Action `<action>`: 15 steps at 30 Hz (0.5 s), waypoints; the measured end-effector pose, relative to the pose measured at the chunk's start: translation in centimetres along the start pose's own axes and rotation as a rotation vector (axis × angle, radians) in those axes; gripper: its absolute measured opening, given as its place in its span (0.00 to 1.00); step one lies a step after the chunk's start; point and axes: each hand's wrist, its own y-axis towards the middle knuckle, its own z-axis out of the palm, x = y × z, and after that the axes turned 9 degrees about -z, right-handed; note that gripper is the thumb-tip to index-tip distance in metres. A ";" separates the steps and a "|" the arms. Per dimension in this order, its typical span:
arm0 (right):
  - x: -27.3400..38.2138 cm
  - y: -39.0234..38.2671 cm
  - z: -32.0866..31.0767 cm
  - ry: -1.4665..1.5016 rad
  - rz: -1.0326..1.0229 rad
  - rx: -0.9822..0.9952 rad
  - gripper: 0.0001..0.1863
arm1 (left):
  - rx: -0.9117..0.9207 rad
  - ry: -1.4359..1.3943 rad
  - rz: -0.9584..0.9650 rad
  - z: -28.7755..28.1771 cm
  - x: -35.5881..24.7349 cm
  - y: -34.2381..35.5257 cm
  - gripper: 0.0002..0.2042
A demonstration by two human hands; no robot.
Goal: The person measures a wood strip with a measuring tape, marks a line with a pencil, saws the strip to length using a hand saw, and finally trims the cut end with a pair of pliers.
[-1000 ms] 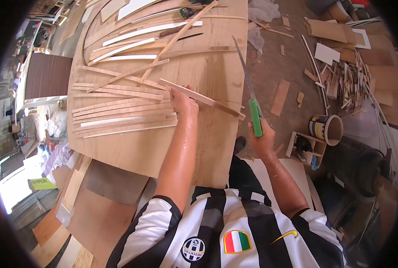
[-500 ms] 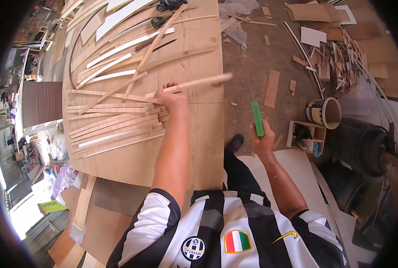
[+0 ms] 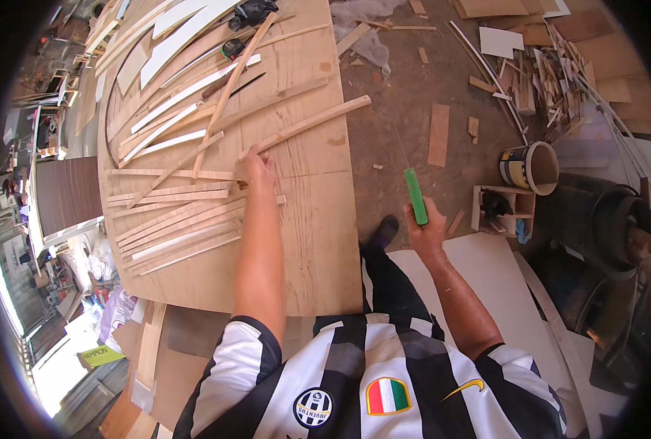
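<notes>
My left hand (image 3: 258, 167) is closed on the near-left end of a wooden strip (image 3: 311, 126). That strip slants up to the right across the plywood tabletop (image 3: 307, 241), and its far tip pokes past the table's right edge. Beside the hand, a bundle of several pale wooden strips (image 3: 179, 225) lies on the table. Off the table's right side, my right hand (image 3: 426, 223) grips a green-handled saw (image 3: 415, 196) pointing away from me. Its blade is only a faint thin line, seen nearly edge-on.
More strips and white pieces (image 3: 186, 40) cover the far left of the table, with a tape measure (image 3: 232, 49) among them. On the floor to the right are a bucket (image 3: 517, 170), a wooden box (image 3: 478, 212), offcuts and a scrap pile (image 3: 537, 84).
The strip in my left hand was blurred by motion and now looks still. My left hand has shifted slightly left with it. My right hand keeps the saw in about the same place.
</notes>
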 end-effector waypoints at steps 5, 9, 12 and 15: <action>-0.9 -0.2 -0.4 -0.019 0.013 -0.043 0.09 | -0.163 0.926 0.798 5.3 2.9 -7.4 0.21; 0.4 0.4 0.2 0.045 0.022 -0.054 0.09 | 0.166 1.315 1.281 10.4 5.6 -9.0 0.26; 1.5 0.8 0.5 0.094 -0.003 -0.076 0.09 | 0.297 1.429 1.345 10.5 6.3 -7.2 0.24; 2.7 0.8 0.5 0.166 0.031 -0.112 0.08 | 0.424 1.471 1.278 8.9 6.4 -6.2 0.21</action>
